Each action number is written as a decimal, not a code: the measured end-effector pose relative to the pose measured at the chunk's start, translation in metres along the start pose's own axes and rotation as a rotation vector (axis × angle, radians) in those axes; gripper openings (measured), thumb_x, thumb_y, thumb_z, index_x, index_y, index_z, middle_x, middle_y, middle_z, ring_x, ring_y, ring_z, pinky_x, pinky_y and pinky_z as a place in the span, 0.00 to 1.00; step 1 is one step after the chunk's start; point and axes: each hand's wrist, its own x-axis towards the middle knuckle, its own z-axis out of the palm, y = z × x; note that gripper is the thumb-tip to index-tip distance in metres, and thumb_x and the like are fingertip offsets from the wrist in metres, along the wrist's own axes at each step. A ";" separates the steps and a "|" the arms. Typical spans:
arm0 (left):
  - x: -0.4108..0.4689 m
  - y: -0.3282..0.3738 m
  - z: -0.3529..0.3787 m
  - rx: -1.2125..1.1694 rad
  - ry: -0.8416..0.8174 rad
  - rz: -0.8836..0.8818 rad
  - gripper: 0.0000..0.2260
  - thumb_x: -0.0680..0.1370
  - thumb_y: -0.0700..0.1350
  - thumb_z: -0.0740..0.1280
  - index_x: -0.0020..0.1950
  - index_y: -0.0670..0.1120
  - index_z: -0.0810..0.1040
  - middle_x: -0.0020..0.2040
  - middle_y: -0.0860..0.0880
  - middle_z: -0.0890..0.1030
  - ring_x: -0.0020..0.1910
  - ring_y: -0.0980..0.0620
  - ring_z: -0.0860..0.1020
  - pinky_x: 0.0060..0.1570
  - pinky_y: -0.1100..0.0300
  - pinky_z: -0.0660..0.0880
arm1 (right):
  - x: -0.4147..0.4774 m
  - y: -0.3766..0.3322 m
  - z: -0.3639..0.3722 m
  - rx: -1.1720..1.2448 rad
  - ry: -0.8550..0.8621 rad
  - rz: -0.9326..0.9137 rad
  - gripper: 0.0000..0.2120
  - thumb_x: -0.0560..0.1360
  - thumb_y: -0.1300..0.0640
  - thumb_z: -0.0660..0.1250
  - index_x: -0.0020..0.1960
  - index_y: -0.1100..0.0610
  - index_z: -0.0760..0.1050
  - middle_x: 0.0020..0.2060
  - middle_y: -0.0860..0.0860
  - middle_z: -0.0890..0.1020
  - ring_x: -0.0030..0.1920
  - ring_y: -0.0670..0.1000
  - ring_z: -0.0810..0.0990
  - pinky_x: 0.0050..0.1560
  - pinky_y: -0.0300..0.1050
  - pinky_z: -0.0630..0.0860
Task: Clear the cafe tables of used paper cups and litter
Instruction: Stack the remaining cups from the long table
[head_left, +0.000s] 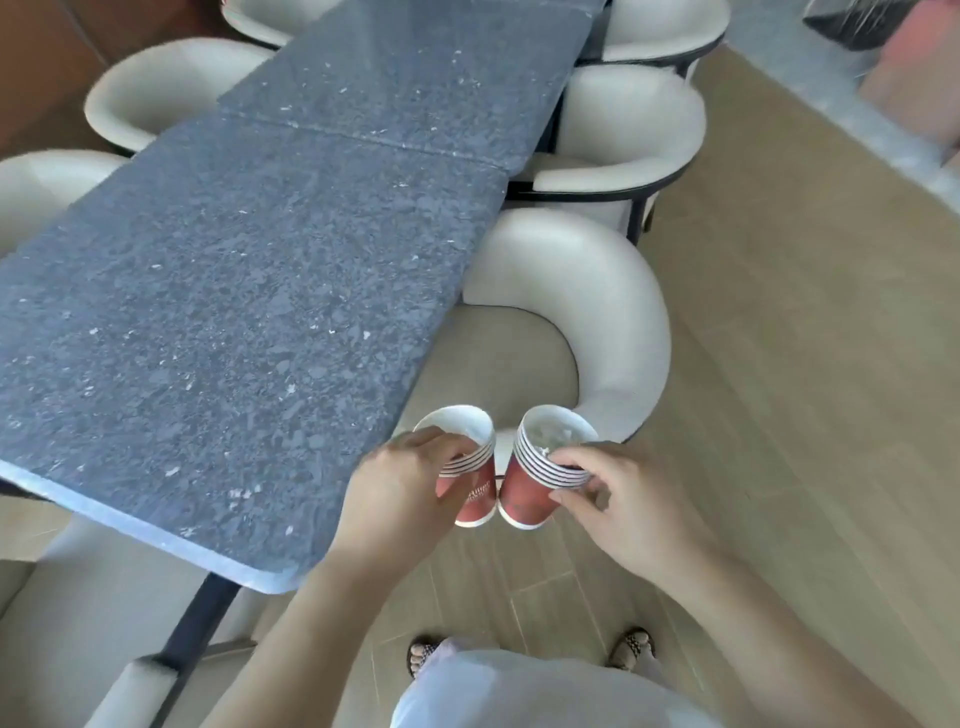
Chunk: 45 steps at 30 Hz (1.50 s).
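Note:
Two stacks of red paper cups with white rims hang side by side above the floor, just off the table's near right corner. My left hand (402, 491) grips the left stack (475, 496) from its left side. My right hand (618, 506) pinches the rims of the right stack (522, 493), whose top cup holds crumpled white litter (553, 434). The bottoms of the two stacks almost touch.
A long dark speckled stone table (249, 291) runs from lower left to the top. Cream round-backed chairs line both sides; the nearest one (587, 312) sits just beyond the cups. Tan tiled floor (779, 389) stretches to the right. A dark bag (852, 23) lies at the top right.

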 end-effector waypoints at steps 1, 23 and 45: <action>0.010 0.021 0.010 -0.016 -0.007 0.028 0.11 0.66 0.44 0.75 0.47 0.53 0.81 0.44 0.53 0.83 0.39 0.47 0.81 0.33 0.57 0.74 | -0.008 0.017 -0.015 0.000 0.028 0.035 0.14 0.65 0.62 0.75 0.49 0.53 0.79 0.40 0.46 0.82 0.37 0.39 0.74 0.42 0.19 0.65; 0.154 0.306 0.188 -0.055 -0.335 0.248 0.09 0.71 0.47 0.71 0.51 0.54 0.79 0.48 0.61 0.80 0.46 0.60 0.76 0.41 0.68 0.70 | -0.100 0.277 -0.238 0.009 0.282 0.390 0.17 0.66 0.65 0.72 0.52 0.50 0.78 0.34 0.36 0.75 0.38 0.29 0.72 0.37 0.20 0.65; 0.528 0.397 0.256 -0.080 -0.305 0.267 0.10 0.70 0.45 0.72 0.51 0.52 0.80 0.48 0.56 0.82 0.45 0.52 0.79 0.43 0.55 0.77 | 0.193 0.468 -0.398 -0.001 0.304 0.409 0.14 0.66 0.63 0.72 0.47 0.48 0.77 0.39 0.30 0.74 0.43 0.29 0.73 0.42 0.22 0.67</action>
